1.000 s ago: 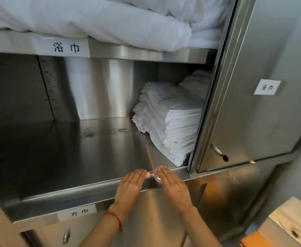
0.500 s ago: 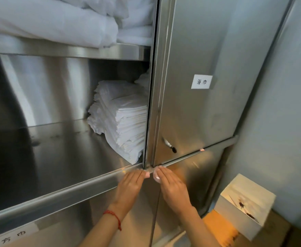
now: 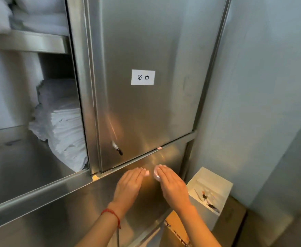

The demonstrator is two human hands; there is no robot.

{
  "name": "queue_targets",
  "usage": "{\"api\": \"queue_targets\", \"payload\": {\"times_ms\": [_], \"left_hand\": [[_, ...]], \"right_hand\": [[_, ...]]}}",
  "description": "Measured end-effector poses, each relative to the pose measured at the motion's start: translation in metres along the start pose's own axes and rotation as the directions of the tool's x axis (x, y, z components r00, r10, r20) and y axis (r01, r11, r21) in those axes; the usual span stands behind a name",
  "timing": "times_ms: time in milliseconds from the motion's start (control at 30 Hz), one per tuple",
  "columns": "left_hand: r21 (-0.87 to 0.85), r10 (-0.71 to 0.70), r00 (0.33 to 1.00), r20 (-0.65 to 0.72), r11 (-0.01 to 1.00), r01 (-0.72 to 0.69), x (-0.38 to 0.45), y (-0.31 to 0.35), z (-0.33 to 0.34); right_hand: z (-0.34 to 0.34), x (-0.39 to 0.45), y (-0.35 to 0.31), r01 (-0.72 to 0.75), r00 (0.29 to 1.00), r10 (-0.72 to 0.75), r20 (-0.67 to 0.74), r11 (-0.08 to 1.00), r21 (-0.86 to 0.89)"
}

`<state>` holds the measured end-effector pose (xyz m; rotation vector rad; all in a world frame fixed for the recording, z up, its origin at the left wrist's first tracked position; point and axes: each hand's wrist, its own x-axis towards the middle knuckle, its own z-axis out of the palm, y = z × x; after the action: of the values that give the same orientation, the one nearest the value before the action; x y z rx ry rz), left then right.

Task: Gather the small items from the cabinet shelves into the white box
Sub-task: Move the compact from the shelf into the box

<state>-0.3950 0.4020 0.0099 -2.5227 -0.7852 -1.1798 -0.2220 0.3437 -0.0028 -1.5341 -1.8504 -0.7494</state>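
My left hand point(image 3: 129, 184) and my right hand point(image 3: 171, 184) are held side by side, backs up, in front of the lower steel cabinet door. A small clear round item point(image 3: 156, 174) peeks out under my right hand's fingers; how the hand grips it is hidden. My left hand shows nothing in it, fingers together. The white box point(image 3: 211, 182) stands open on the floor just right of my right hand, with a few small dark and pale items inside.
The open cabinet shelf point(image 3: 21, 157) at left holds a stack of folded white cloths point(image 3: 60, 125). A closed steel door point(image 3: 146, 104) with a paper label is above my hands. A brown carton point(image 3: 176, 227) lies below the box. A grey wall is at right.
The view has swung right, away from the shelf and toward the white box. Both hands have left the shelf's front edge and moved right with the small item.
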Motion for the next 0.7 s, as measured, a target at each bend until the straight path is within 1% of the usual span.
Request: {"api": "queue_targets", "payload": {"times_ms": [133,233,333,533,700], "left_hand": [[-0.061,-0.012,0.995,0.095,0.998,0.018,0.017,0.022,0.029],[-0.086,0.02,0.993,0.116,0.996,-0.01,0.031,0.037,0.046],[-0.111,0.051,0.992,0.113,0.993,-0.038,0.045,0.048,0.061],[-0.194,0.109,0.989,0.1,0.977,-0.088,0.078,0.062,0.099],[-0.269,0.194,0.98,0.05,0.947,-0.174,0.114,0.075,0.14]], "right_hand": [[-0.012,-0.012,0.035,-0.055,0.998,0.056,0.037,0.998,-0.026],[-0.017,-0.018,0.058,-0.094,0.994,0.096,0.052,0.995,-0.038],[-0.018,-0.024,0.077,-0.134,0.988,0.138,0.064,0.989,-0.057],[-0.015,-0.033,0.114,-0.26,0.957,0.269,0.11,0.962,-0.088],[-0.014,-0.035,0.149,-0.355,0.925,0.371,0.077,0.92,-0.163]]}}
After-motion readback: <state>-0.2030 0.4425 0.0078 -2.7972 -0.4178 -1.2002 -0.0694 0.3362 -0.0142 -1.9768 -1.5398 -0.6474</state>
